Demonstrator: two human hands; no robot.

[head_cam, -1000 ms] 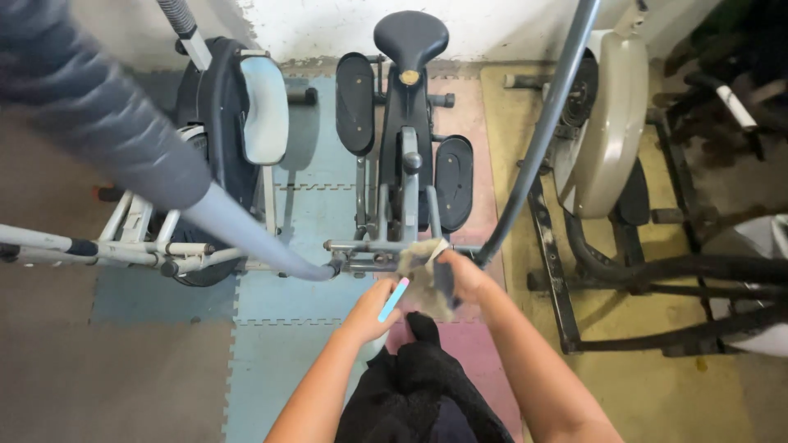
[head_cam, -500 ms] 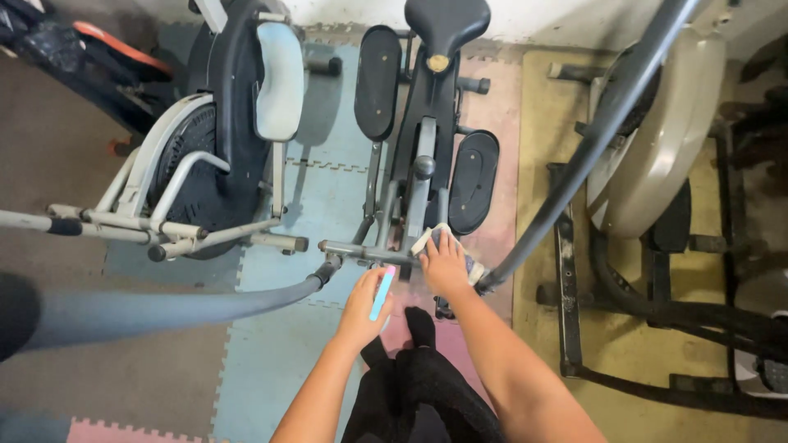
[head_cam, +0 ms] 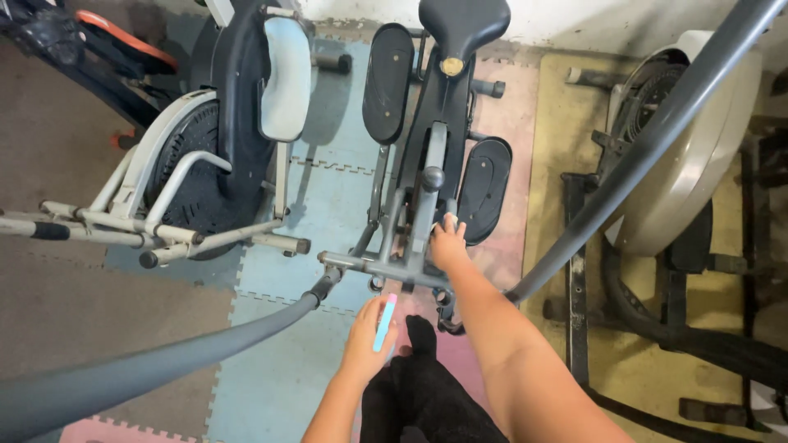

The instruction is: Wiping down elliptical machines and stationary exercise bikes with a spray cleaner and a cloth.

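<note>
Since a second ago your right hand (head_cam: 448, 244) has moved up the frame, off the grey crossbar (head_cam: 386, 267) and onto the sloped central post of the elliptical trainer (head_cam: 431, 123). Most of the cloth (head_cam: 450, 219) is now hidden under it (only a pale corner peeks past the fingers). Fingers press flat on the cloth, slightly spread. I'd judge the wiping has moved on from the bar to the post.

Your left hand (head_cam: 368, 332) sits lower centre, fingers curled round a thin light-blue stick (head_cam: 384, 322), flat and smooth, plastic by the look.

Trainer: matte dark pedals, oval; glossy black saddle at top centre; painted metal tubes. Floor is foam puzzle mat (head_cam: 328, 209), blue, pink and yellow tiles. Long grey handlebar arm (head_cam: 164, 357) sweeps lower left.
</note>
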